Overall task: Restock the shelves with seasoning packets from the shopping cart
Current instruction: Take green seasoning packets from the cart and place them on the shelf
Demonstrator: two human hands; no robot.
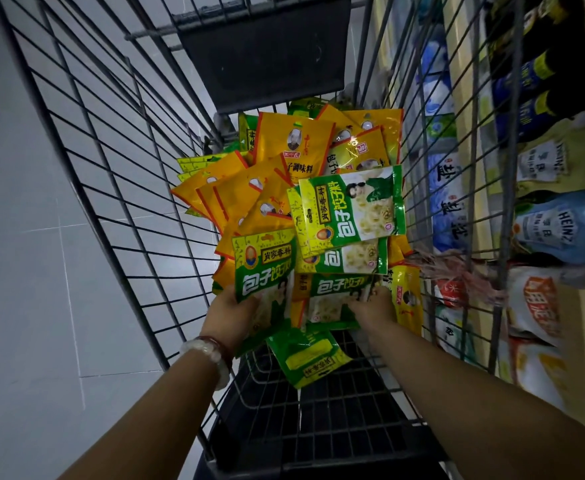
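A wire shopping cart [118, 188] holds a heap of seasoning packets: several orange ones [246, 199] toward the far end and green-and-yellow ones [350, 206] nearer me. My left hand [230, 310] grips the lower edge of a green packet [265, 265]. My right hand [376, 308] holds the edge of another green packet [332, 299] lying beside it. One more green packet [306, 356] lies lower on the cart's floor between my wrists. A bead bracelet is on my left wrist.
Store shelves [471, 188] run along the right of the cart, with blue-and-white bags, dark bottles, Heinz pouches [558, 226] and orange-lettered bags [540, 310]. Pale floor tiles [24, 237] lie to the left. The cart's dark folding seat flap [267, 46] stands at its far end.
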